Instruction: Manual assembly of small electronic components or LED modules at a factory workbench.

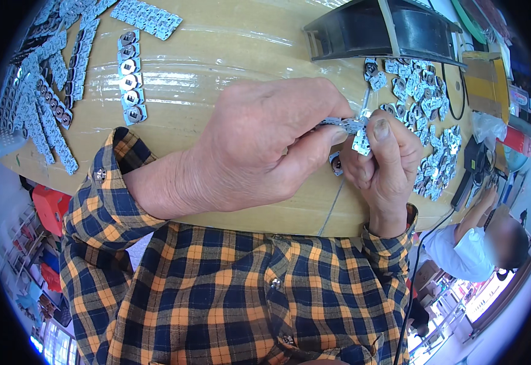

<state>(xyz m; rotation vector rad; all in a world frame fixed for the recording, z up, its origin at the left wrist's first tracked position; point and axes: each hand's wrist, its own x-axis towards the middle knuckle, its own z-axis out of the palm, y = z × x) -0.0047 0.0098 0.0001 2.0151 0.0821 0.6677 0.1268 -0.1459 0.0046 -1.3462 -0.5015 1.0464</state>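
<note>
My left hand (253, 146) is closed, with thumb and forefinger pinching a short strip of small circuit boards (341, 123). The strip's far end meets my right hand (393, 152), whose thumb and curled fingers grip a small white-faced circuit board (361, 145) there. A thin silvery piece (367, 99) sticks up just beyond the right thumb; its kind cannot be made out. Below the fingers, a single board with a round dark part (336, 163) lies on the table, partly covered by my right hand.
Loose single boards (432, 164) are heaped on the table (235, 55) at the right. Board strips (52, 115) pile up at the far left; one strip with round cells (131, 79) lies apart. A black curved housing (387, 30) stands at the back. Another person (469, 249) sits to the right.
</note>
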